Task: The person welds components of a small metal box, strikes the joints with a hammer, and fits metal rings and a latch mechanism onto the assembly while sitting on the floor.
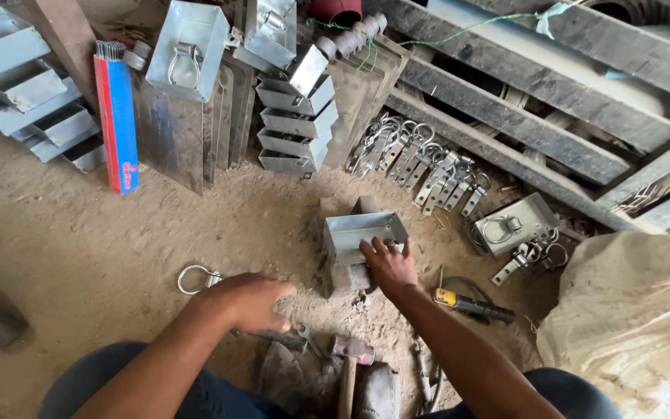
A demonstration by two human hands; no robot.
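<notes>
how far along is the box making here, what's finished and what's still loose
Looks done: folded boxes stacked by the wall, and one box with a ring handle fitted. In hand: the right hand steadies an open box on a block, while the left hand reaches down near a loose ring. Seemingly left: a row of unfitted ring clasps.

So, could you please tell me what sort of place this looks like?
Probably a small metal fabrication workshop with a dirt floor: folded sheet-metal boxes, a row of ring hasps and a hammer surround the right hand.
</notes>
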